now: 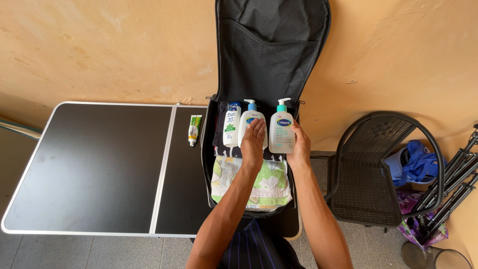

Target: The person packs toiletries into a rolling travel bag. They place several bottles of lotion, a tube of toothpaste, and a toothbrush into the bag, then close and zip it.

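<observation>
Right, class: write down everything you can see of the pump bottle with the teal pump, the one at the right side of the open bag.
The pump bottle is white, plastic by its look, with a teal pump head at its top and a blue-and-green label on its front. It lies flat on its back in the open black bag, pump pointing to the wall, rightmost of three bottles. The right hand grips its right edge; the left hand rests just beside it, on the neighbouring bottle.

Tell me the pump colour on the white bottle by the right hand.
Teal, on the white pump bottle; head view shows it best.
</observation>
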